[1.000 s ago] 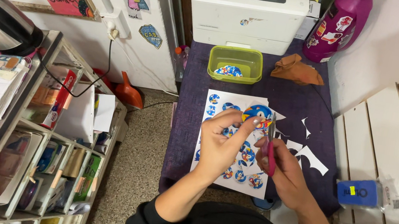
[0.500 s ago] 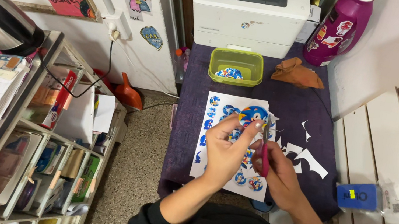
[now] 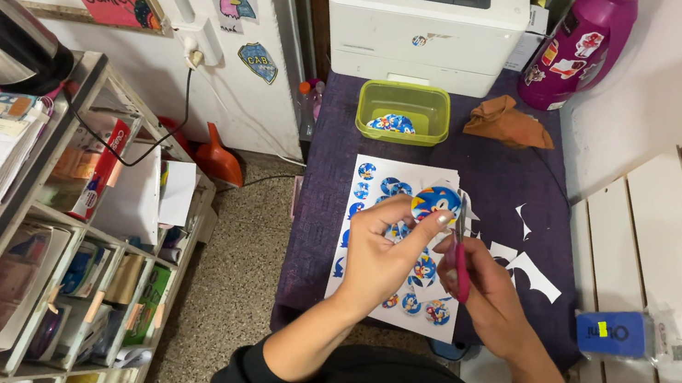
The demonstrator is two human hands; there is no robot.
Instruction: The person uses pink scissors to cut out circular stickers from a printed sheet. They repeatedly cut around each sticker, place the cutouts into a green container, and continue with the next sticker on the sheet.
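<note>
Cutout: round blue cartoon picture (image 3: 436, 203), which I am seeing held just above the printed sheet (image 3: 378, 191), over its upper right part.
Left hand (image 3: 382, 250): I am watching its fingertips pinching the cutout by the lower edge, palm hovering over the sheet's middle.
Right hand (image 3: 488, 288): it is closing round pink-handled scissors (image 3: 460, 257), blades pointing up beside the cutout at the sheet's right edge.
Sheet: lying on the purple table top (image 3: 318, 216), rows of small round pictures showing.
Scraps: white paper offcuts (image 3: 524, 266) are lying just right of the sheet.
Tub: green container (image 3: 404, 111) is sitting beyond the sheet, cut rounds inside.
Cloth: brown rag (image 3: 508, 121) is resting right of the tub.
Printer: white machine (image 3: 427, 20) is standing behind the tub.
</note>
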